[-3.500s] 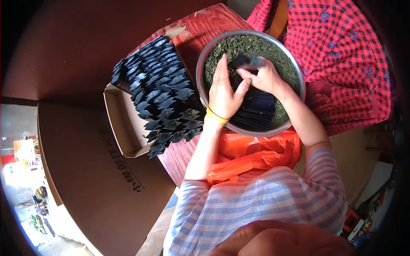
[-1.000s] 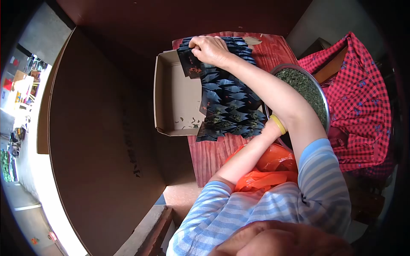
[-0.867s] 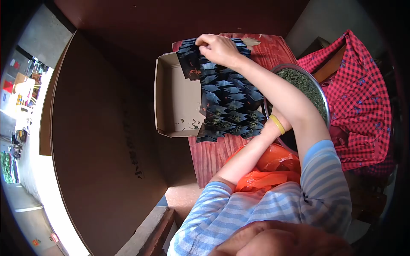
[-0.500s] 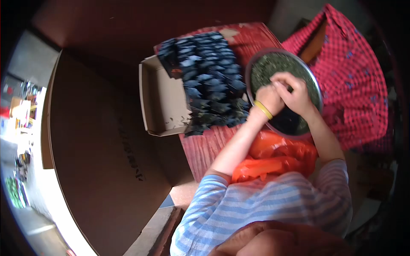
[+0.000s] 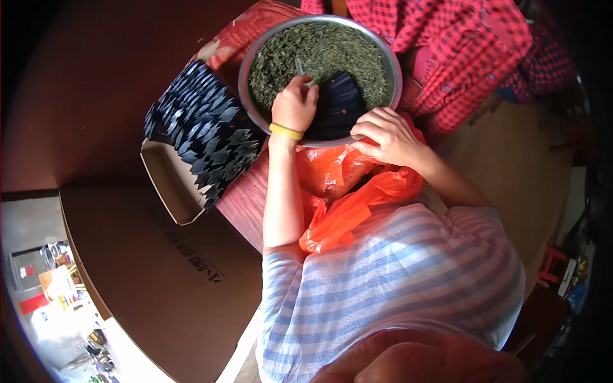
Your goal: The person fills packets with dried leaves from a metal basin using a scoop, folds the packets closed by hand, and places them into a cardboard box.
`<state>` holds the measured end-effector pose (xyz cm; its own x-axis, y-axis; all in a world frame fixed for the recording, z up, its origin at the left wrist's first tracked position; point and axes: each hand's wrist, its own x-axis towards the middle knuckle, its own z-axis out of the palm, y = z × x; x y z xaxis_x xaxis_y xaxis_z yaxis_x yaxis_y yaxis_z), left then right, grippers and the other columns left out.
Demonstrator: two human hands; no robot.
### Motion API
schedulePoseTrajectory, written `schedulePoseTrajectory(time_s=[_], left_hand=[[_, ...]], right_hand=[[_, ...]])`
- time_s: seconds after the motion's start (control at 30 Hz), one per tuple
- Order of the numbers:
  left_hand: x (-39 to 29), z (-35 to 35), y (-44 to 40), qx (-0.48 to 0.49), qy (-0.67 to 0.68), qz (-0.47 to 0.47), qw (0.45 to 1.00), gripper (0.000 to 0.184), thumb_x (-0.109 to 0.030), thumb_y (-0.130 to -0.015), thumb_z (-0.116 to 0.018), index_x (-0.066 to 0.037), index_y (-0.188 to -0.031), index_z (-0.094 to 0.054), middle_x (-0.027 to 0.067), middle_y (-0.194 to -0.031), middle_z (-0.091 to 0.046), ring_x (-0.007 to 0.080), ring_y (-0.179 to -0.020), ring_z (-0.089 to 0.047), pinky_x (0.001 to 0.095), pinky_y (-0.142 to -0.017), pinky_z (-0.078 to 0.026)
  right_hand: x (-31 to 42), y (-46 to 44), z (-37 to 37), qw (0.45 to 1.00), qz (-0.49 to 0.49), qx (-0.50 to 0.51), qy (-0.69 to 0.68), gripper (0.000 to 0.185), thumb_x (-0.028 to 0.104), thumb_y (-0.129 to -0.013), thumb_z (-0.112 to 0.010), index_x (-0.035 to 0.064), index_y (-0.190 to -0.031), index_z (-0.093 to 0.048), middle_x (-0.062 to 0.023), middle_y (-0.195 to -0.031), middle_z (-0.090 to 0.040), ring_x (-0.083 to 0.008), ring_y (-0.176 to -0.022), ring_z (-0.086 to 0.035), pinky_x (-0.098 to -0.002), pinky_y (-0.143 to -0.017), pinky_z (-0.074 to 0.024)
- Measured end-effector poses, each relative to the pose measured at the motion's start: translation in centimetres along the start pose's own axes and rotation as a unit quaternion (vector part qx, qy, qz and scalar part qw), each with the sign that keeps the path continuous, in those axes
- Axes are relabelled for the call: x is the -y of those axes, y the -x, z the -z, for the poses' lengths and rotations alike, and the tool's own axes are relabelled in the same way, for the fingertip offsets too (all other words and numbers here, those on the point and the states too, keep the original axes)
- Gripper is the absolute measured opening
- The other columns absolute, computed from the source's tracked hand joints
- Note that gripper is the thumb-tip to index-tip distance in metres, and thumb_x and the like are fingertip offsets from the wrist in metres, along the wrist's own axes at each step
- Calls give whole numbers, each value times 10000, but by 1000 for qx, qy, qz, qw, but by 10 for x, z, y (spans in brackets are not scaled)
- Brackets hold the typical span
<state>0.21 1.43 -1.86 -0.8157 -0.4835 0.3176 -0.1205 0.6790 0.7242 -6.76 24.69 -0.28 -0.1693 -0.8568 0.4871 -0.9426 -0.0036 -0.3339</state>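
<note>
A wide metal bowl [image 5: 394,70] holds dried, chopped green leaves [image 5: 319,41]. Inside it, on its near side, lies a dark, ribbed, fan-shaped bundle [image 5: 341,102]. My left hand [image 5: 295,105], with a yellow band at the wrist, is closed over the leaves on a small light-grey tool that looks like a spoon [image 5: 299,66]; the fingers hide part of it. At the bowl's near right rim, my right hand [image 5: 389,135] has its fingers bent together beside the bundle. Whatever lies between those fingertips is hidden.
Many dark, pointed pieces [image 5: 211,121] lie in overlapping rows partly over a shallow cardboard tray [image 5: 175,182]. Orange-red plastic [image 5: 338,223] bunches below the bowl. A large carton [image 5: 147,268] stands at left, red checked cloth [image 5: 447,51] at upper right.
The view has shifted, with the bowl now further left and higher. My hands were together over the bowl; now they are apart, the right at the rim and the left over the leaves.
</note>
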Motion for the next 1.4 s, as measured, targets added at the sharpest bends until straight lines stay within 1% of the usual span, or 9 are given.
schedulePoseTrajectory(time_s=[0.4, 0.73, 0.8, 0.87, 0.9, 0.97, 1.1, 1.23, 1.4], left_hand=[[-22, -9, 34, 73, -4, 11, 997, 258, -198, -892, -685, -22, -1079, -662, 125, -790, -694, 216, -677, -668, 328, -657, -522], [-49, -17, 55, 58, -80, -35, 994, 270, -171, -859, -698, -33, -1085, -646, 117, -753, -638, 290, -679, -645, 379, -637, -513], [-51, -17, 56, 53, -79, -37, 995, 273, -170, -856, -698, -35, -1087, -644, 119, -747, -632, 298, -680, -644, 384, -635, -511], [-52, -17, 57, 65, -78, -15, 995, 271, -172, -857, -697, -44, -1090, -645, 119, -749, -636, 297, -679, -646, 385, -630, -509], [-53, -16, 56, 71, -78, -7, 994, 270, -173, -857, -696, -48, -1091, -645, 119, -751, -637, 297, -679, -647, 385, -627, -508], [-52, -16, 56, 70, -79, -9, 994, 267, -176, -859, -694, -53, -1091, -647, 119, -756, -642, 299, -685, -651, 388, -626, -510], [-53, -15, 51, 80, -81, -10, 994, 253, -190, -864, -686, -67, -1083, -653, 117, -765, -654, 312, -700, -660, 399, -629, -516], [-57, -8, 47, 120, -104, -18, 987, 228, -213, -873, -669, -80, -1058, -665, 122, -773, -670, 334, -714, -665, 419, -647, -526], [-45, -14, 26, 86, -116, -108, 984, 201, -238, -875, -648, -93, -1010, -683, 144, -805, -694, 362, -745, -672, 447, -683, -537]], right_hand=[[-4, 34, 2, 997, 33, -55, -51, 232, 224, -733, -798, 118, -876, -649, -14, -909, -627, -204, -869, -611, -353, -793, -456], [-18, 44, 26, 991, 28, -27, -126, 146, 188, -795, -751, 119, -824, -625, 0, -817, -617, -202, -781, -606, -347, -748, -463], [-44, 41, 38, 985, -25, -159, -54, 131, 133, -827, -735, 69, -897, -644, -55, -862, -660, -194, -780, -644, -326, -746, -490], [-67, 38, 34, 900, -264, -261, -230, 88, 97, -877, -681, 33, -925, -644, -83, -878, -671, -183, -817, -650, -325, -788, -494], [-85, 37, 28, 901, -261, -261, -230, 88, 97, -877, -681, 33, -925, -644, -83, -878, -671, -183, -817, -650, -325, -788, -494], [-124, 36, 9, 767, -350, -385, -375, 105, 51, -897, -643, 17, -994, -662, -120, -912, -677, -206, -846, -658, -288, -788, -502], [-171, 40, -22, 925, -225, -294, -88, 228, 122, -897, -638, 33, -1107, -640, -177, -1034, -664, -299, -948, -645, -356, -843, -508], [-162, 33, -13, 935, -342, -95, 25, 377, 220, -879, -634, 54, -1215, -595, -204, -1155, -629, -368, -1064, -595, -444, -916, -482], [-156, 54, -19, 951, -286, -112, 43, 452, 271, -835, -649, 32, -1213, -582, -225, -1170, -598, -433, -1063, -558, -498, -915, -454]])
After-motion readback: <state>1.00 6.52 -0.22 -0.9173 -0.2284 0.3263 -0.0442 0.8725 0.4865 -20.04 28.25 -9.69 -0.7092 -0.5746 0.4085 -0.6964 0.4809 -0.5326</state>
